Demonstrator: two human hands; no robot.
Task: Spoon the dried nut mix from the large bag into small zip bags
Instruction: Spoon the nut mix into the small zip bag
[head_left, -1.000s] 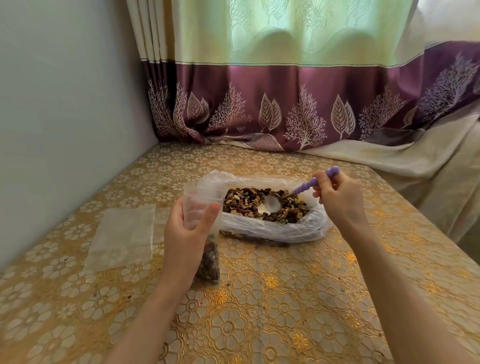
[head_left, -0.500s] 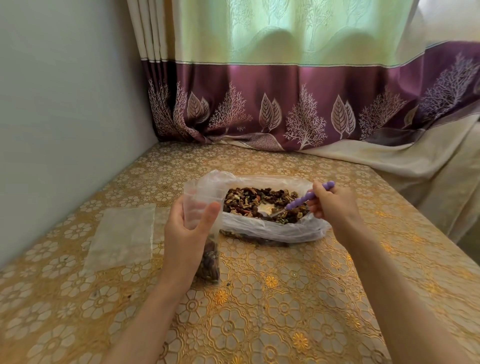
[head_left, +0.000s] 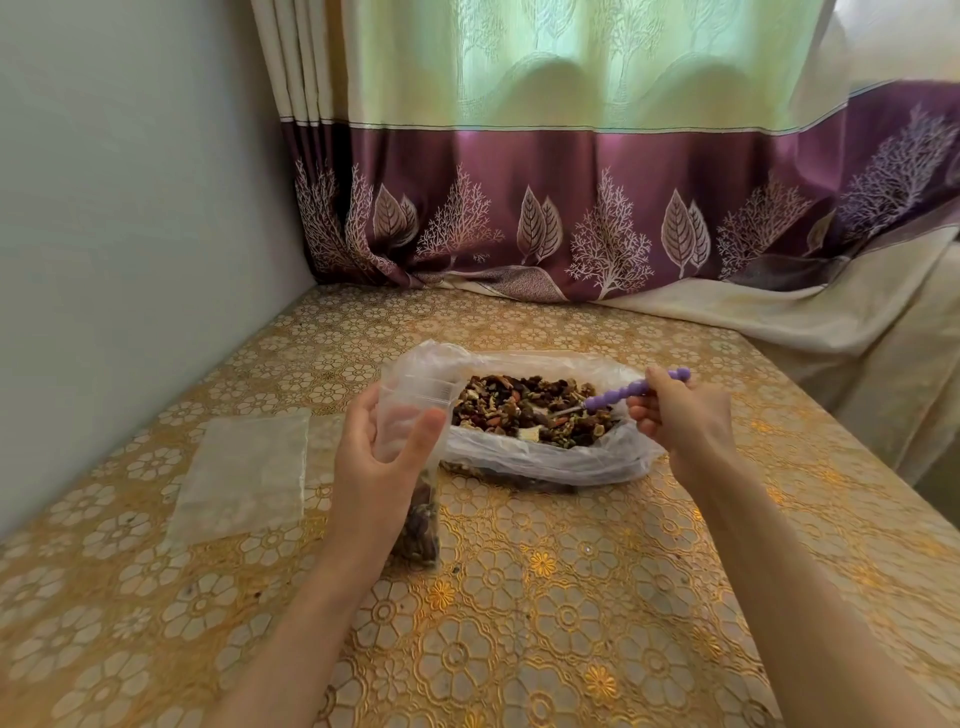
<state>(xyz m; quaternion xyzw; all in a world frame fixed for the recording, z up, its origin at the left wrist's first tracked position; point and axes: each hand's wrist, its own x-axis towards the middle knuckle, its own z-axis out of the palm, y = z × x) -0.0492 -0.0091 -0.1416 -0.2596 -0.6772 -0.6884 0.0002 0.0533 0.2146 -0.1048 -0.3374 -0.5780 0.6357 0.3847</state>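
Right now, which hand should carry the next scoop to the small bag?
Right. The right hand grips the purple spoon, its bowl dug into the nut mix. The left hand holds the small zip bag upright.

No readable text — none, no labels

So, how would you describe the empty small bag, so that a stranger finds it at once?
Start at the large bag of nut mix in the middle of the table, then look left, past the left hand. The empty zip bag lies flat near the wall; unlike the held small bag, it holds nothing.
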